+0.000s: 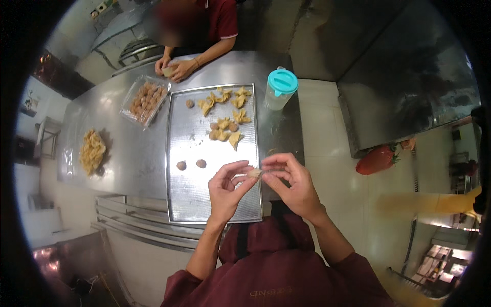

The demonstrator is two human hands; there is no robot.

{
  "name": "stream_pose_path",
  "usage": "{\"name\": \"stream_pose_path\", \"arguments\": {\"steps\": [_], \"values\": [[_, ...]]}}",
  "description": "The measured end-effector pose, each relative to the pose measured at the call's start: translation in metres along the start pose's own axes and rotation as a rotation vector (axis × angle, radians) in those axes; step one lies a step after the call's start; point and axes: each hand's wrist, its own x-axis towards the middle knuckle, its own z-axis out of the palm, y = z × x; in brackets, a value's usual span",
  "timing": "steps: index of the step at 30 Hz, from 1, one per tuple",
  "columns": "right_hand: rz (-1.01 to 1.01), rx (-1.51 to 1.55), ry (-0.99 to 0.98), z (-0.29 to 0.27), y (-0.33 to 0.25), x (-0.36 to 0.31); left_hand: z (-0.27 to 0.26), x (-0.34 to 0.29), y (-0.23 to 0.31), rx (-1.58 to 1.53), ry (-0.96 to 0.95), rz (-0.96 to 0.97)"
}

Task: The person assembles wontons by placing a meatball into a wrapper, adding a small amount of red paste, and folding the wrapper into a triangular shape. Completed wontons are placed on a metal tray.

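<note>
My left hand [227, 187] and my right hand [295, 185] meet over the near right edge of a shallow metal tray [204, 202]. Between their fingertips they pinch a small pale dumpling-like piece [254, 173], partly covered by the fingers. Two brown meatballs [201, 163] lie on the tray to the left of my left hand. Farther up the tray sit several yellow folded wontons [235, 139] with pointed corners, and a few more brown balls among them. One brown ball [190, 103] rests alone near the tray's far left corner.
Left of the tray are a clear plastic box [148, 122] of brown balls and a heap of yellow dough pieces [92, 152]. A clear jug with a turquoise lid [282, 83] stands at right. Across the steel table [123, 169], a co-worker's hands [179, 70] hold something pale.
</note>
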Motion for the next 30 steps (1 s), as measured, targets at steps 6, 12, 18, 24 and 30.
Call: {"name": "stream_pose_path", "arguments": {"steps": [6,12,18,24,30], "values": [[0.103,0.143,-0.07,-0.002,0.017,-0.019,0.01,-0.003,0.014,0.081,-0.03,0.116],[0.191,0.212,0.002,-0.012,0.018,-0.021,0.02,-0.007,0.021,0.023,-0.05,-0.01],[0.241,0.21,0.009,-0.024,0.023,-0.025,0.025,-0.004,0.013,0.106,-0.066,-0.021],[0.248,0.174,0.031,-0.035,0.035,-0.023,0.032,0.002,-0.005,0.119,-0.076,-0.056],[0.27,0.143,0.029,-0.058,0.071,-0.023,0.033,0.016,-0.039,0.18,-0.134,-0.148]]}}
